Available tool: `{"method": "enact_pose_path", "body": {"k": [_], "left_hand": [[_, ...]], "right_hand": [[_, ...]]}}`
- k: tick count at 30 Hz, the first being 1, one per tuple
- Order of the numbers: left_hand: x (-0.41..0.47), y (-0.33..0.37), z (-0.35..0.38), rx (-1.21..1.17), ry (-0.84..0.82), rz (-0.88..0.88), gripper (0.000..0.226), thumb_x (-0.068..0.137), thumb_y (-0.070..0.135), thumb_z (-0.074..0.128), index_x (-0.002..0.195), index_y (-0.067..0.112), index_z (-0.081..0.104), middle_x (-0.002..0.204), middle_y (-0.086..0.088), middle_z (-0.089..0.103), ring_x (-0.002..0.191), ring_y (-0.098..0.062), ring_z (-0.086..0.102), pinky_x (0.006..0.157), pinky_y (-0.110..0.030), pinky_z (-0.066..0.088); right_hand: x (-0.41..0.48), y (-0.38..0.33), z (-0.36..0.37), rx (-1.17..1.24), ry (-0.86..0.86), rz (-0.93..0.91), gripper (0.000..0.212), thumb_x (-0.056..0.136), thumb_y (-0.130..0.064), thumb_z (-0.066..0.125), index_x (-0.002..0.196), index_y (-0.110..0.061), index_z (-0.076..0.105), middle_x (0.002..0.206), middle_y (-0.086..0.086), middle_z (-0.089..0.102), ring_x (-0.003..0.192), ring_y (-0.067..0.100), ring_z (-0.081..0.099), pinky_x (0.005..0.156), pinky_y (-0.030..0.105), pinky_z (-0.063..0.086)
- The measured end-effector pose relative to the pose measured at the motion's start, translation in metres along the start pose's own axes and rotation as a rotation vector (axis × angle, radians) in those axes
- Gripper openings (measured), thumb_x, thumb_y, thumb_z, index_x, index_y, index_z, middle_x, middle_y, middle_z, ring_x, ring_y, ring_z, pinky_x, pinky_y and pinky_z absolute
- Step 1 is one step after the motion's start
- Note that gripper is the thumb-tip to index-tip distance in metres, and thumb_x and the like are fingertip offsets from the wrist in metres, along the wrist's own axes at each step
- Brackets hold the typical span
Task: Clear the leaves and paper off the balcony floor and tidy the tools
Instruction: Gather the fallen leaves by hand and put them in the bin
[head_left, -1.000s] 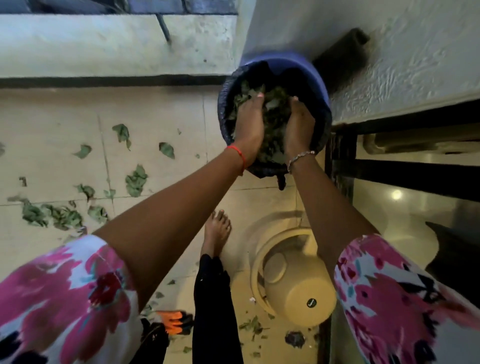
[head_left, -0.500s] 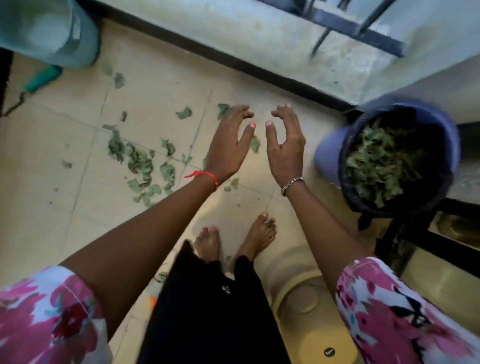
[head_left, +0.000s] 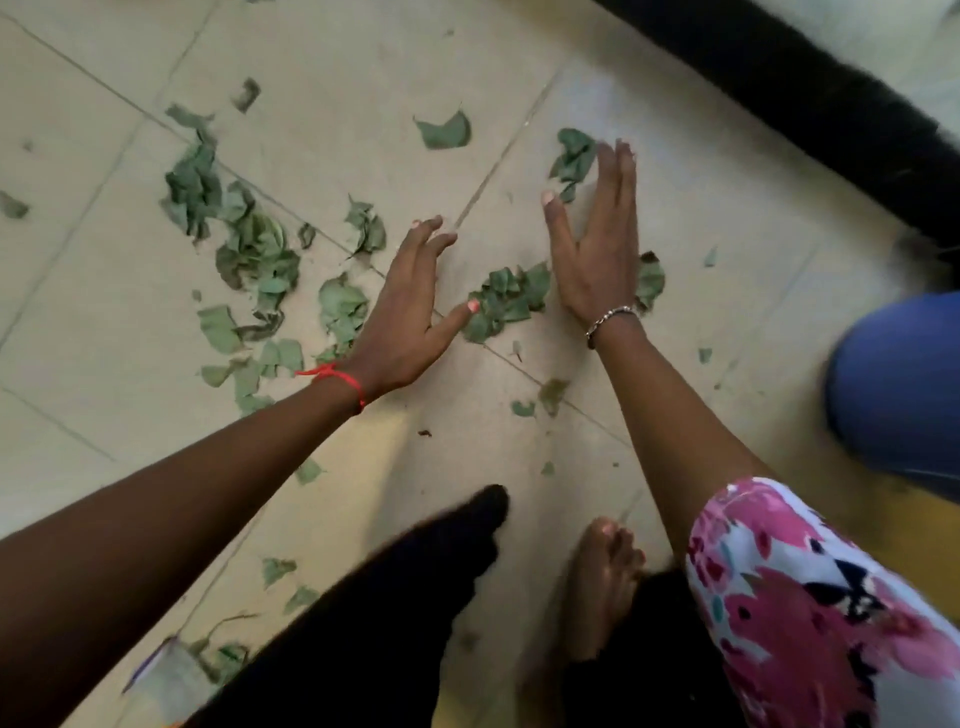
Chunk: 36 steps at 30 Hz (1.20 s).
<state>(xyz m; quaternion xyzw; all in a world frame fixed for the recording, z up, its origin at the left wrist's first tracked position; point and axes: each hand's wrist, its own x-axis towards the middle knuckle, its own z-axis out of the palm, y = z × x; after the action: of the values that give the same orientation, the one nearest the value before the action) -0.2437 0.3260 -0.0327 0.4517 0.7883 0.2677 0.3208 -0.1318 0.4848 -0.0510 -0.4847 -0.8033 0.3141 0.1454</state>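
Flanking a small leaf clump (head_left: 506, 301), the left hand (head_left: 410, 312) and right hand (head_left: 597, 254) are spread and empty, with the clump stretching left-right between their palms.

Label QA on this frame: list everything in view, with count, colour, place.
leaves: many, green, scattered on floor, thickest left; small pile between hands
floor: one, beige tiles, throughout
bin: one, blue, right edge, cut off
dark band: one, black, top right
pale scrap: one, greyish, bottom left, blurred
sleeve: one, pink floral, bottom right
trousers: one pair, black, bottom centre
foot: one, bare, bottom centre
left hand: open, left of pile
right hand: open, right of pile
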Motion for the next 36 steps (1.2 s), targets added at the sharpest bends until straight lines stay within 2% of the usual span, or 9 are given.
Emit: {"method": "enact_pose_path", "body": {"k": [4, 8, 14, 18, 22, 26, 30, 32, 36], "left_hand": [[0.032, -0.031, -0.003, 0.113, 0.086, 0.110, 0.068, 0.089, 0.047, 0.043, 0.143, 0.008, 0.028, 0.155, -0.007, 0.016, 0.145, -0.016, 0.009, 0.117, -0.024, 0.010], [0.077, -0.049, -0.014, 0.212, 0.243, 0.115, 0.069, 0.090, 0.047, 0.041, 0.143, 0.005, 0.027, 0.155, -0.011, 0.017, 0.146, -0.024, 0.010, 0.119, -0.045, 0.014], [0.098, -0.058, -0.010, 0.338, 0.278, 0.076, 0.077, 0.090, 0.056, 0.031, 0.149, 0.010, 0.018, 0.158, -0.005, 0.013, 0.146, -0.015, 0.008, 0.116, -0.026, 0.000], [0.099, -0.059, -0.010, 0.310, 0.276, 0.098, 0.076, 0.089, 0.058, 0.028, 0.150, 0.015, 0.016, 0.158, 0.001, 0.014, 0.146, -0.008, 0.006, 0.116, -0.024, 0.000], [0.099, -0.061, -0.011, 0.215, 0.281, 0.110, 0.073, 0.089, 0.058, 0.022, 0.150, 0.017, 0.020, 0.157, 0.003, 0.019, 0.142, -0.001, 0.009, 0.115, -0.024, 0.002], [0.095, -0.055, -0.015, 0.023, 0.274, 0.113, 0.065, 0.091, 0.049, 0.028, 0.146, 0.014, 0.031, 0.151, -0.002, 0.034, 0.137, -0.006, 0.028, 0.114, -0.025, 0.020], [0.084, -0.055, -0.022, -0.311, 0.093, 0.094, 0.048, 0.091, 0.053, 0.033, 0.128, 0.028, 0.051, 0.136, 0.003, 0.052, 0.127, -0.005, 0.045, 0.112, -0.031, 0.032], [0.071, -0.050, -0.022, -0.373, 0.024, 0.092, 0.041, 0.092, 0.054, 0.031, 0.120, 0.033, 0.054, 0.129, 0.007, 0.056, 0.122, -0.004, 0.050, 0.110, -0.029, 0.035], [0.041, -0.034, -0.019, -0.147, 0.057, 0.155, 0.044, 0.104, 0.034, 0.023, 0.133, 0.017, 0.051, 0.133, 0.007, 0.051, 0.116, 0.003, 0.045, 0.088, 0.005, 0.030]], "right_hand": [[0.015, 0.001, 0.040, -0.072, 0.066, 0.024, 0.071, 0.093, -0.050, 0.034, 0.149, -0.010, 0.018, 0.157, 0.009, 0.015, 0.146, 0.019, 0.010, 0.120, 0.033, 0.007], [0.025, -0.008, 0.062, -0.163, 0.100, -0.109, 0.067, 0.094, -0.052, 0.034, 0.146, -0.011, 0.028, 0.154, 0.009, 0.025, 0.145, 0.020, 0.015, 0.118, 0.031, 0.001], [0.038, -0.017, 0.068, -0.118, 0.110, -0.247, 0.063, 0.091, -0.053, 0.036, 0.136, -0.011, 0.043, 0.146, 0.013, 0.038, 0.139, 0.023, 0.030, 0.117, 0.035, 0.015], [0.045, -0.017, 0.069, -0.157, 0.036, -0.294, 0.063, 0.091, -0.055, 0.029, 0.142, -0.018, 0.034, 0.153, 0.005, 0.029, 0.144, 0.017, 0.020, 0.119, 0.034, 0.006], [0.050, -0.020, 0.069, -0.149, -0.038, -0.363, 0.055, 0.097, -0.047, 0.027, 0.147, -0.024, 0.027, 0.155, -0.003, 0.024, 0.145, 0.012, 0.014, 0.118, 0.034, 0.002], [0.048, -0.025, 0.065, -0.142, -0.204, -0.441, 0.043, 0.101, -0.033, 0.031, 0.141, -0.021, 0.041, 0.151, -0.003, 0.033, 0.144, 0.011, 0.018, 0.116, 0.029, 0.002], [0.016, -0.031, 0.050, 0.111, -0.368, -0.382, 0.034, 0.100, -0.024, 0.041, 0.125, -0.009, 0.059, 0.136, 0.008, 0.053, 0.130, 0.015, 0.043, 0.113, 0.029, 0.025], [-0.007, -0.030, 0.034, 0.241, -0.252, -0.322, 0.029, 0.095, -0.024, 0.049, 0.113, -0.009, 0.067, 0.124, 0.008, 0.063, 0.117, 0.014, 0.054, 0.105, 0.030, 0.039], [-0.041, -0.011, 0.004, 0.186, 0.160, -0.122, 0.032, 0.093, -0.036, 0.048, 0.114, -0.017, 0.064, 0.135, 0.005, 0.054, 0.133, 0.018, 0.042, 0.111, 0.039, 0.033]]}}
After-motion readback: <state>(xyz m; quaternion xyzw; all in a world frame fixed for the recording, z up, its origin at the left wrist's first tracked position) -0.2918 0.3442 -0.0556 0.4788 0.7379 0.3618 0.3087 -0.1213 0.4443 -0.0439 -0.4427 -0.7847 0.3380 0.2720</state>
